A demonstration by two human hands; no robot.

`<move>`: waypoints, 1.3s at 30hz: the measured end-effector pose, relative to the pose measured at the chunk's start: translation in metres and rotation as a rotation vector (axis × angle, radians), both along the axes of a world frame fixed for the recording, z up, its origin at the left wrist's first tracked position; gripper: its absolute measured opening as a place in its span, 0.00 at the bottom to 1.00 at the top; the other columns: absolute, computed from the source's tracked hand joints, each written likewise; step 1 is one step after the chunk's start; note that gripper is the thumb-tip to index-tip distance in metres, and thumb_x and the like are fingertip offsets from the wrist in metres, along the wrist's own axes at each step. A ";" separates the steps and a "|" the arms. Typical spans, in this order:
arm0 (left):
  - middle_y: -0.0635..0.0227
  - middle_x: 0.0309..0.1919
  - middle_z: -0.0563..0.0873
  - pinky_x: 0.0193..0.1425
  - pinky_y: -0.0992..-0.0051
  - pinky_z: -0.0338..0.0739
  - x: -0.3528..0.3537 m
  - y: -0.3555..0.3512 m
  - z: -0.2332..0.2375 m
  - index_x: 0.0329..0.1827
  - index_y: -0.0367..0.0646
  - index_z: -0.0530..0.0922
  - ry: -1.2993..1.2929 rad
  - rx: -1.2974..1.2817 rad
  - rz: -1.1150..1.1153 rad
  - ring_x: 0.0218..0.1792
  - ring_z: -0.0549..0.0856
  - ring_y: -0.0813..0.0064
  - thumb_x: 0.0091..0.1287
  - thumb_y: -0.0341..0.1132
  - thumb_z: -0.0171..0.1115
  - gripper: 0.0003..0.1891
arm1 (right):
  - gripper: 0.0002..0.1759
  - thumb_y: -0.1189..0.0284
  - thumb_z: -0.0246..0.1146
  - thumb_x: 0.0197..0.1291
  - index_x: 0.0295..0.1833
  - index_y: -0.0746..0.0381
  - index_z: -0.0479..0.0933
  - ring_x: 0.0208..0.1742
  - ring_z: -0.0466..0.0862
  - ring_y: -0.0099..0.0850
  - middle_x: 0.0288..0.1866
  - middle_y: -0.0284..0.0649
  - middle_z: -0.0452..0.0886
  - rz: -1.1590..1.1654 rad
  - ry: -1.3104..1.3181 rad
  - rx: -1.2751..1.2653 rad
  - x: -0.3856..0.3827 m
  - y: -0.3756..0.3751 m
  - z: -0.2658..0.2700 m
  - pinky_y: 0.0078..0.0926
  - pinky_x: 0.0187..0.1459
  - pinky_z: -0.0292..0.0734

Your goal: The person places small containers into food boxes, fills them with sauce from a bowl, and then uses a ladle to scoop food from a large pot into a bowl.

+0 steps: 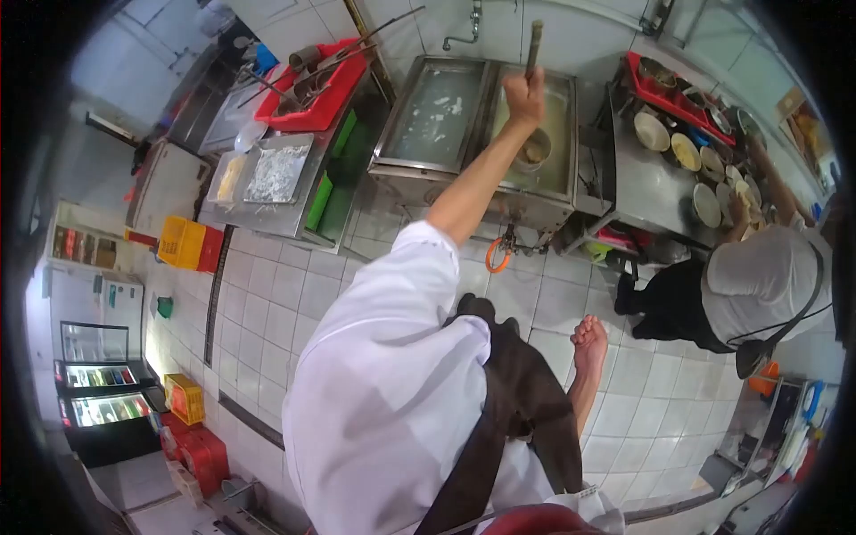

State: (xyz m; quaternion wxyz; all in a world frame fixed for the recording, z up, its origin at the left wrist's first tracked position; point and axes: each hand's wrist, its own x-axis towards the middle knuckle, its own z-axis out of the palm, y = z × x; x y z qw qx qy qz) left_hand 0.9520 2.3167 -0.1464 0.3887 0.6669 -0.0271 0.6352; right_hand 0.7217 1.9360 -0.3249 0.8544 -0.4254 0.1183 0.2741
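Observation:
My left hand (524, 100) is closed around the handle of a long-handled ladle (535, 46), whose upper end points toward the wall. Just below that hand, a round metal scoop or strainer (535, 148) sits in the right basin (553, 183), which holds cloudy yellowish liquid. Beside it, the left basin (437, 111) contains greyish liquid with white pieces floating in it. Low at my right side, my right hand (588, 333) hangs over the floor with its fingers curled and nothing visible in them.
Left of the basins, a metal table holds a red tub (312, 94) of utensils and a foil-like tray (278, 169). A person (758, 276) stands at the right counter (637, 178) among bowls. An orange hose (497, 255) hangs below the basins. A tap (464, 40) is above.

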 end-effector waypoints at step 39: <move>0.59 0.24 0.80 0.22 0.67 0.67 0.117 -0.029 -0.089 0.35 0.34 0.76 0.171 0.261 -0.038 0.20 0.76 0.67 0.69 0.45 0.52 0.18 | 0.09 0.65 0.57 0.58 0.30 0.59 0.72 0.16 0.66 0.19 0.19 0.29 0.69 -0.671 0.216 -0.312 -0.034 -0.073 -0.077 0.21 0.18 0.63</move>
